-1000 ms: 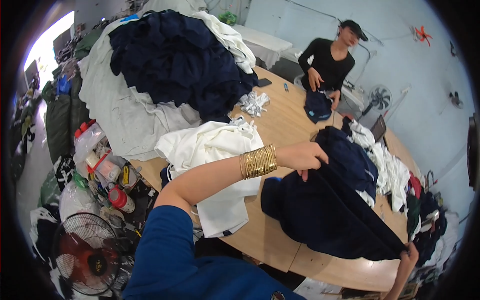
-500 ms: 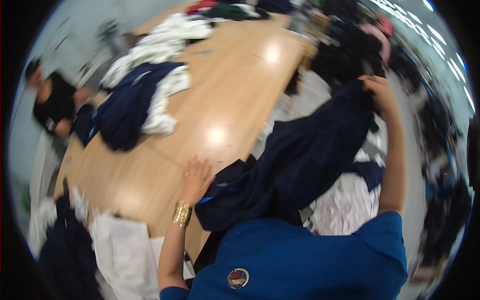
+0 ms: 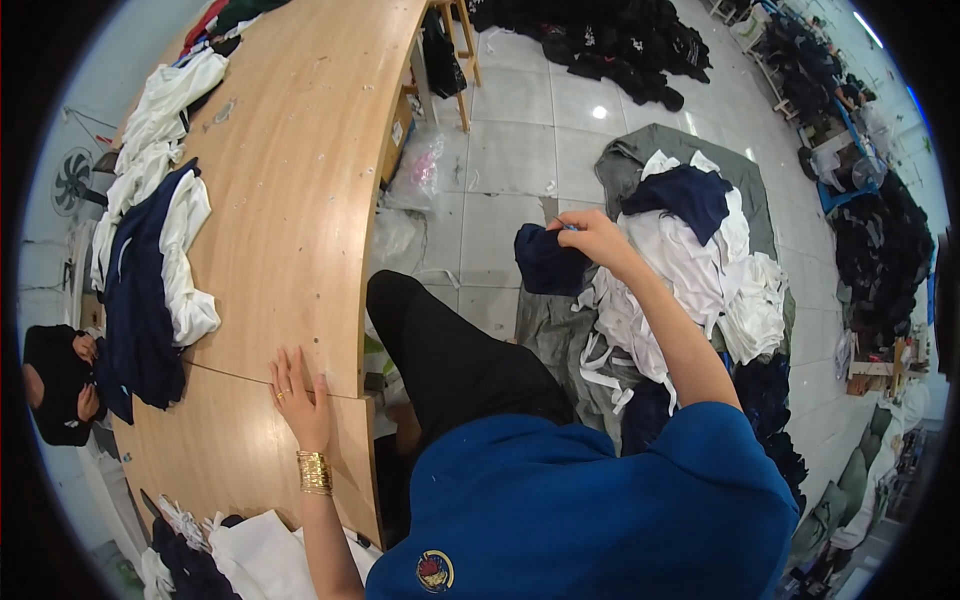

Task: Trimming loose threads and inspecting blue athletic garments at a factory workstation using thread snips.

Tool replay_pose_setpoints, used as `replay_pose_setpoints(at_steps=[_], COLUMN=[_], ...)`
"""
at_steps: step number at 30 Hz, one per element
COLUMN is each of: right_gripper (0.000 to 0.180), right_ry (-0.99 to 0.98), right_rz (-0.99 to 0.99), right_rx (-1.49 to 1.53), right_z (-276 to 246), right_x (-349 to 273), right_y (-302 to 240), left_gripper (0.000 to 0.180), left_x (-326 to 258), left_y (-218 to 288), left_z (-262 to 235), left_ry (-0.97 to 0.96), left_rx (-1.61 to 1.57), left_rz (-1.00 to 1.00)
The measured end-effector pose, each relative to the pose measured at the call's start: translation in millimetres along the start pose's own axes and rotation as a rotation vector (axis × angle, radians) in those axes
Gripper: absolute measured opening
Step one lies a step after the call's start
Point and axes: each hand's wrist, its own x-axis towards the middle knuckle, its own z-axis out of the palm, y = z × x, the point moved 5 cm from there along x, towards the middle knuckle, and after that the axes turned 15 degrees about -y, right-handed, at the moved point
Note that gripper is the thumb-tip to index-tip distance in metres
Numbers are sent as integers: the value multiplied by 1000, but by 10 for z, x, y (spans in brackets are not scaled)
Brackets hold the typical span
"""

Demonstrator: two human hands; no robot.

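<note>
My left hand (image 3: 299,398) lies flat on the wooden table (image 3: 270,240) near its right edge, fingers spread, holding nothing. My right hand (image 3: 592,240) is out over the floor to the right, its fingers pinched on a dark navy cloth piece (image 3: 550,262) that hangs below them. A small bit of light blue shows at the fingertips; I cannot make out what it is. Beyond that hand is a heap of white garments (image 3: 680,260) on a grey sheet, with a navy garment (image 3: 682,198) on top.
Across the table, a person (image 3: 62,385) handles a navy garment (image 3: 145,290) beside white ones (image 3: 185,250). White cloth (image 3: 262,555) lies at the table's near end. Black garments (image 3: 620,45) are heaped on the tiled floor ahead. A wooden stool (image 3: 466,60) stands by the table.
The large navy garment stretched across my front is gone from there; a smaller navy piece hangs from my right hand. The view has turned toward the floor. My left hand stays on the table.
</note>
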Motion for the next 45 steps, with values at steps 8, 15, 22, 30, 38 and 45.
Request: replay_pose_setpoints(at_steps=[8, 15, 22, 30, 38, 45], right_gripper=[26, 39, 34, 25, 44, 36], right_ry=[-138, -453, -306, 487, 1454, 1599], right_rz=[66, 35, 5, 257, 658, 615], right_rx=[91, -257, -493, -409, -860, -956], right_z=[-255, -284, -165, -1780, -3897, -3766], right_x=[207, 145, 116, 49, -1809, -2078], right_y=[565, 931, 843, 1290, 519, 346], left_gripper=[50, 47, 46, 46, 47, 47], left_x=[25, 45, 58, 29, 57, 4], left_y=[47, 33, 35, 61, 59, -7], left_z=[11, 1, -23, -10, 2, -37], left_ry=[2, 32, 51, 52, 42, 48], left_rx=[20, 53, 67, 83, 60, 80], left_rz=[-22, -8, 19, 40, 17, 15])
